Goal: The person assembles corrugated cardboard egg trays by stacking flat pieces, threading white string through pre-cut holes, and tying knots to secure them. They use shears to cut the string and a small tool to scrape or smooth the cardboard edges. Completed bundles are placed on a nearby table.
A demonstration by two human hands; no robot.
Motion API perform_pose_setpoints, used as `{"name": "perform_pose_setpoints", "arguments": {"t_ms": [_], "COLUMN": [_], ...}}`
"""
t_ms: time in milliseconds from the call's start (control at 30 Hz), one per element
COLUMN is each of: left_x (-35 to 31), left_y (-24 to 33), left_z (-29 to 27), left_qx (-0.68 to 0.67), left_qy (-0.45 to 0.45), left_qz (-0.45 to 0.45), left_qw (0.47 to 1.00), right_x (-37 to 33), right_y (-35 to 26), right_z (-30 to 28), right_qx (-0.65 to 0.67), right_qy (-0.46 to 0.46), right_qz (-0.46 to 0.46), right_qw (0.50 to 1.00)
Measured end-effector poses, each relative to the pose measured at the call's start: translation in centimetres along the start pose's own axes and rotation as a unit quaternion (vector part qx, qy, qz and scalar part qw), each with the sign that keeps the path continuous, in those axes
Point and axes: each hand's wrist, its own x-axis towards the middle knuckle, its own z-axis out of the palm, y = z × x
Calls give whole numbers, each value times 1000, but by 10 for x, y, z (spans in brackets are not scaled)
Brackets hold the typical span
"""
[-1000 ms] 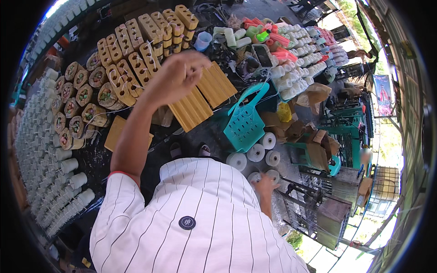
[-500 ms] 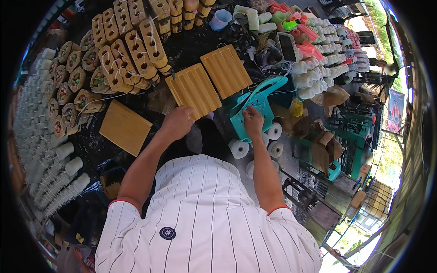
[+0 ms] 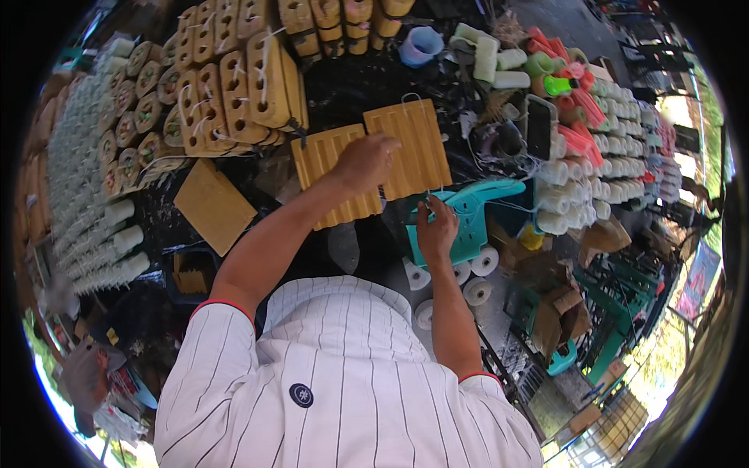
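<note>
Two tan slabs with long parallel grooves lie side by side in front of me, the left slab point(image 3: 343, 212) and the right slab point(image 3: 420, 156). My left hand point(image 3: 365, 164) reaches across both, its fingers curled together over the edge of the right slab; what they pinch, if anything, is hidden. A thin white cord point(image 3: 411, 95) loops at the right slab's far edge. Just below that slab's near corner, my right hand point(image 3: 437, 226) has its fingers bent together in front of a turquoise plastic chair point(image 3: 468, 210). Something thin may be in them, too small to make out.
A plain tan slab point(image 3: 214, 207) lies to the left. Tan blocks with round holes point(image 3: 234, 93), tied with string, stack behind it. A pale blue bucket point(image 3: 421, 47) stands at the back. White spools point(image 3: 484, 261) sit by the chair; many white rolls point(image 3: 554, 199) fill the right.
My left hand has left the near edge of the left slab and moved right and away, over the right slab. My right hand stays by the chair. The view has shifted slightly.
</note>
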Motion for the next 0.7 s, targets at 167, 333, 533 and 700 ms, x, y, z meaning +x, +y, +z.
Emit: {"name": "perform_pose_setpoints", "arguments": {"t_ms": [167, 333, 533, 700], "left_x": [-123, -212, -222, -215], "left_y": [-16, -99, -171, -204], "left_z": [-47, -138, -266, -287], "left_qx": [45, 236, 441, 504], "left_qy": [43, 271, 254, 211], "left_qz": [-148, -247, -154, -1], "left_qw": [987, 900, 847, 837], "right_x": [-15, -22, -37, -50], "right_y": [-34, -119, -225, -264], "right_z": [-8, 25, 68, 66], "right_qx": [129, 204, 258, 261], "right_qy": [-224, -309, -338, -353], "right_qz": [-35, -132, -167, -180], "right_qw": [965, 920, 890, 880]}}
